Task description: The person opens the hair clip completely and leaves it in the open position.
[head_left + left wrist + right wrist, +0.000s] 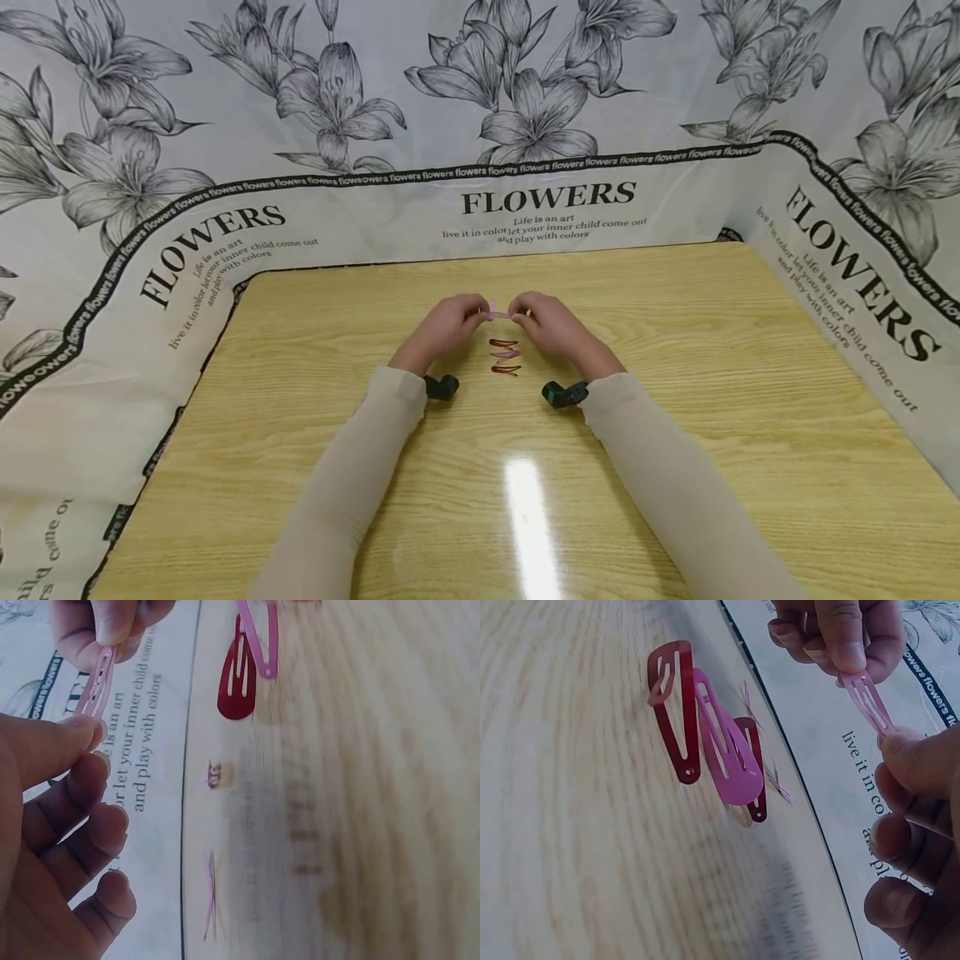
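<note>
Between both hands a light pink snap hair clip [96, 690] is held in the air by its two ends. My left hand [450, 323] pinches one end with thumb and forefinger; the other left fingers curl loosely below in the left wrist view. My right hand [553, 327] pinches the opposite end the same way. On the table just below the hands, three snap clips lie in a column: a dark red clip [503, 343], a pink clip [506, 354] and another dark red clip [506, 370]. The right wrist view shows the lying pink clip [739, 787] up close.
Thin pinkish strands [210, 896] and a small blurred item [215, 775] lie farther back on the wooden table [337, 333]; their kind is unclear. A white flower-printed cloth [375, 225] walls the back and sides. Dark wrist cameras [442, 387] sit under both wrists.
</note>
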Motion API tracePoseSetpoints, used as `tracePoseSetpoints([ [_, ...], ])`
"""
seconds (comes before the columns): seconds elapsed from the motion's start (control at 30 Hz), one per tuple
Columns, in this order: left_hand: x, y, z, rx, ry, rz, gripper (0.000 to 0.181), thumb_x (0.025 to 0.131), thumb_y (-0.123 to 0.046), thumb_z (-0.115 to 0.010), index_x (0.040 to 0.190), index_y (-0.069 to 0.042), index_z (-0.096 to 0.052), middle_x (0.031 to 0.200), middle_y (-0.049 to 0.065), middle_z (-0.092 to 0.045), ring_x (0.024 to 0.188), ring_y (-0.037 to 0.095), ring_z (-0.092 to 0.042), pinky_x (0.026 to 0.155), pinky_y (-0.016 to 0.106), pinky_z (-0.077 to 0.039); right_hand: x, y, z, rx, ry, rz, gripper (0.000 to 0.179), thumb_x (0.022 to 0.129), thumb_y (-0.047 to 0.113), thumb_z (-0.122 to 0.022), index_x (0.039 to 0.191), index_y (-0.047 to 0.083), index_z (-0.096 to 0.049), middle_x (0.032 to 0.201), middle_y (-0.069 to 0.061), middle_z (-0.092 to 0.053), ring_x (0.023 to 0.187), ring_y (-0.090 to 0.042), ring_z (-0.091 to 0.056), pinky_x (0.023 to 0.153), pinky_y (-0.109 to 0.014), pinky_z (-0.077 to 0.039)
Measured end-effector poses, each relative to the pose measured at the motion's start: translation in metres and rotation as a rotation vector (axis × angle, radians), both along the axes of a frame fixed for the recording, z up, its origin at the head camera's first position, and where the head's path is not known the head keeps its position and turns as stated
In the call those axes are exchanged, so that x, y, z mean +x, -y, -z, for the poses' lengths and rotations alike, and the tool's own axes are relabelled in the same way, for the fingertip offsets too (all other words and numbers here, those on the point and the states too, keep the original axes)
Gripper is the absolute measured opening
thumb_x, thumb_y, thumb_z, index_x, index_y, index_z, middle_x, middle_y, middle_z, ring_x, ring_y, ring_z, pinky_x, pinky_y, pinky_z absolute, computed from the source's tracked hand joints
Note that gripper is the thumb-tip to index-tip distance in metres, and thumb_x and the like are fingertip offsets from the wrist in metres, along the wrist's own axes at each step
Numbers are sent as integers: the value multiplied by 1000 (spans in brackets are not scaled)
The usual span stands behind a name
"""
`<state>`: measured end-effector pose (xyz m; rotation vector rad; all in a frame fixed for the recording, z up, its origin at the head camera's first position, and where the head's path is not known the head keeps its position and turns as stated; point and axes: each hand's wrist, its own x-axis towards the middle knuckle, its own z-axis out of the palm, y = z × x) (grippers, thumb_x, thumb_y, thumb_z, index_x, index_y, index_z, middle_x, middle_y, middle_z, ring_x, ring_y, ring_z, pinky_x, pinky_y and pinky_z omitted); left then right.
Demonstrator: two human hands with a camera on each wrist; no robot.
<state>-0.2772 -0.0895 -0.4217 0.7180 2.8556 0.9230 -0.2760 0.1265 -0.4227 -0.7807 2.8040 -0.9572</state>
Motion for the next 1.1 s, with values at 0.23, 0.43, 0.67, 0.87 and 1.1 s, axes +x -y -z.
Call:
tracePoseSetpoints([
  [0.23,12,2,1,42,-18,-17,22,102,-26,-48,105,-12,-65,104,3,-64,85,17,-56,80,36,-47,8,-1,0,-57,-2,-6,18,101,20,-50,110,9,-63,110,-7,-62,93,-23,-55,84,-40,-45],
  [0.43,21,4,6,77,-30,-42,24,102,-27,-49,105,-10,-67,95,3,-63,78,17,-52,73,33,-46,12,0,2,-95,1,-24,16,101,20,-51,108,11,-62,108,-7,-62,87,-22,-53,81,-39,-44],
  [0.67,26,5,13,131,-56,-49,22,102,-27,-49,105,-14,-66,85,1,-60,71,16,-49,67,31,-43,16,-1,6,-124,3,-28,16,101,19,-50,108,11,-62,109,-7,-63,88,-22,-54,81,-39,-44],
  [0.87,29,5,16,166,-86,-29,23,102,-26,-49,106,-11,-66,83,2,-59,70,15,-49,66,30,-42,19,-3,7,-153,31,-16,16,101,19,-50,108,11,-62,107,-6,-64,84,-21,-52,78,-37,-43],
  [1.1,29,3,17,191,-105,-14,23,102,-25,-49,103,-10,-66,82,2,-58,69,15,-48,65,29,-42,22,-6,6,-199,62,-29,16,102,19,-49,107,12,-62,104,-10,-64,77,-21,-48,74,-37,-41],
])
